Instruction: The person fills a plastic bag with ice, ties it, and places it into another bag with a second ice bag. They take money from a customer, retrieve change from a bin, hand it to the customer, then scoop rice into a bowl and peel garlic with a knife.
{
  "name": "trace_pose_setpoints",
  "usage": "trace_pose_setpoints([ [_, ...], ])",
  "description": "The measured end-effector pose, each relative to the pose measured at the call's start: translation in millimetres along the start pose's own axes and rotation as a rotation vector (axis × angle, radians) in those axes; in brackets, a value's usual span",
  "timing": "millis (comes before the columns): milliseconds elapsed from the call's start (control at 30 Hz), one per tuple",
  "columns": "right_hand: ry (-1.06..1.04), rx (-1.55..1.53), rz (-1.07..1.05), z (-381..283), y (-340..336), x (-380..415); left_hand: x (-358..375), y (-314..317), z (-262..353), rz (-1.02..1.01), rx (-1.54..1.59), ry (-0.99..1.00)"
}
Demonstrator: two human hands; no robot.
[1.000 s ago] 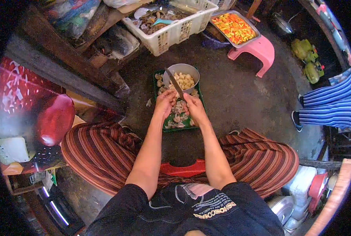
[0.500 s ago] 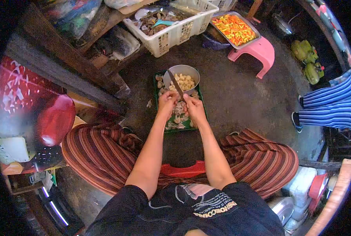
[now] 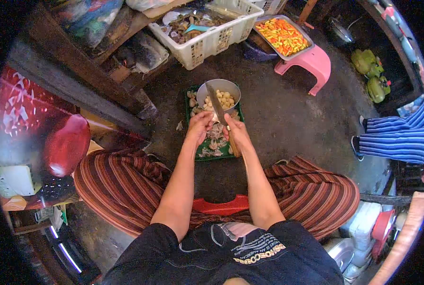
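Note:
My right hand (image 3: pixel 237 132) is closed round the handle of a knife (image 3: pixel 214 99), its broad blade pointing up and away over a metal bowl (image 3: pixel 236 90). Close by on the left, my left hand (image 3: pixel 200 125) pinches a small pale garlic clove (image 3: pixel 215 118) against the blade side. Peeled garlic cloves (image 3: pixel 225 101) lie in the bowl. Beneath the bowl and hands is a green tray (image 3: pixel 227 155), scattered with papery garlic skins (image 3: pixel 214 138) and unpeeled garlic (image 3: pixel 192 97) at its far left corner.
A white plastic crate (image 3: pixel 190 54) stands ahead. To its right, a metal tray of red and yellow chillies (image 3: pixel 284 35) rests on a pink stool (image 3: pixel 316 61). Green objects (image 3: pixel 375 76) and a person's blue striped clothing (image 3: pixel 397 128) are at right. Wooden beams (image 3: pixel 102 90) run along the left.
The knife blade has turned so its broad face shows more, and its handle now shows below my right hand. My left hand stays close beside it, fingers slightly shifted.

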State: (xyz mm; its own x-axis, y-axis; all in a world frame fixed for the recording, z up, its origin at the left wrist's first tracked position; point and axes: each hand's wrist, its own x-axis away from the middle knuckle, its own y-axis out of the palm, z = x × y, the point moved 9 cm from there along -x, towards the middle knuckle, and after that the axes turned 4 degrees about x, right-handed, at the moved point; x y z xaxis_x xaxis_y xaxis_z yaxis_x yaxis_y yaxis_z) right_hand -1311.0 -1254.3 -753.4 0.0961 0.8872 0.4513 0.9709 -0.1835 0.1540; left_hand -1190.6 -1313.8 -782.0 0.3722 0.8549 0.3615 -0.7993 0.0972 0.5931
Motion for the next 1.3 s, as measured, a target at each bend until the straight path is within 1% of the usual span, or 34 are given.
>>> trace_pose_setpoints([
  [100, -0.006, 0.004, 0.026, -1, 0, 3, 0, 0, 0, -0.013, 0.023, 0.011],
  [167, 0.036, -0.106, 0.065, 5, -2, 4, 1, 1, -2, -0.025, 0.054, 0.006],
  [267, 0.052, -0.196, 0.064, 11, -2, 2, 1, 5, -5, -0.027, 0.133, 0.003],
  [300, 0.053, -0.196, 0.063, 12, -3, 0, 1, 5, -5, -0.016, 0.178, 0.005],
  [333, 0.013, -0.12, 0.058, 8, -3, -1, 2, 8, -4, -0.015, 0.178, 0.006],
  [367, -0.026, -0.044, 0.054, 4, -3, -1, 3, 8, -5, 0.01, 0.175, -0.009],
  [433, -0.037, -0.045, 0.041, 4, 1, -1, -1, 6, -9, 0.035, 0.172, -0.026],
  [500, -0.048, -0.043, 0.027, 6, 3, -1, -10, -2, -12, 0.036, -0.019, 0.055],
  [567, -0.007, -0.18, 0.063, 13, 1, -2, -4, 3, -8, 0.049, 0.008, 0.036],
  [600, -0.006, -0.179, 0.061, 15, 0, -3, 0, 5, -8, 0.061, 0.035, 0.013],
  [667, 0.112, -0.299, 0.067, 21, -1, 1, -3, 4, -12, 0.032, 0.058, 0.019],
  [733, 0.103, -0.305, 0.063, 18, -1, 3, -3, 6, -12, 0.004, 0.081, 0.026],
  [800, 0.095, -0.312, 0.055, 16, 1, 3, 0, 6, -12, 0.047, 0.146, 0.006],
  [933, 0.087, -0.274, 0.075, 12, -2, 3, -4, -1, -15, 0.031, 0.269, 0.007],
  [1000, 0.08, -0.264, 0.081, 10, -3, 3, -10, -13, -20, 0.068, 0.501, 0.021],
  [1100, 0.074, -0.303, 0.083, 13, -6, 1, -10, -21, -20, 0.047, 0.567, 0.006],
  [1133, 0.055, -0.324, 0.034, 12, -3, -1, -8, -20, -19, 0.047, 0.567, 0.006],
  [1167, 0.036, -0.345, -0.015, 12, 0, -2, -6, -20, -17, 0.065, 0.399, 0.005],
  [1200, 0.036, -0.345, -0.015, 14, 0, -3, -5, -20, -16, 0.082, 0.23, 0.003],
  [1300, 0.038, -0.336, 0.018, 10, 1, 0, 4, -2, -6, 0.03, 0.229, -0.026],
])
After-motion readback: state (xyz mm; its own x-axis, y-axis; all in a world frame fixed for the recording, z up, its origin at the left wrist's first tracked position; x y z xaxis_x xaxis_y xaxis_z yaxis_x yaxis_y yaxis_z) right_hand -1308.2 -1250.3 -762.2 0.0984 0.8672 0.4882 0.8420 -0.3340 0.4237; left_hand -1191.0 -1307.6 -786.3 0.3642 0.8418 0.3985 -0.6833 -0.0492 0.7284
